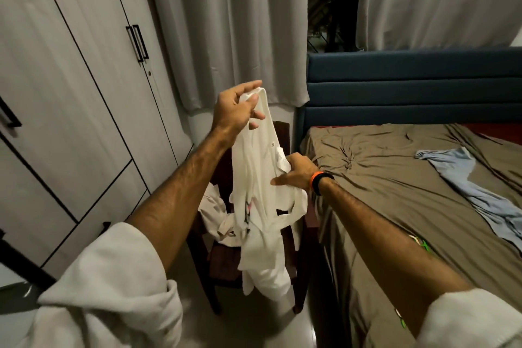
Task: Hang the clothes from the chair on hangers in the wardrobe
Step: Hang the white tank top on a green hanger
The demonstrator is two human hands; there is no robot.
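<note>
matt cloth shirt, dark wood chair

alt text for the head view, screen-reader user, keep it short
A person's left hand lifts a white shirt by its top edge while the right hand grips its middle, above a dark wooden chair holding more clothes. Closed wardrobe at left, bed at right.

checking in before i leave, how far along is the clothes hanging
Early. Nothing looks hung: the wardrobe doors are shut. In hand: the left hand and right hand hold a white shirt above the chair. Left: a beige garment on the chair.
</note>
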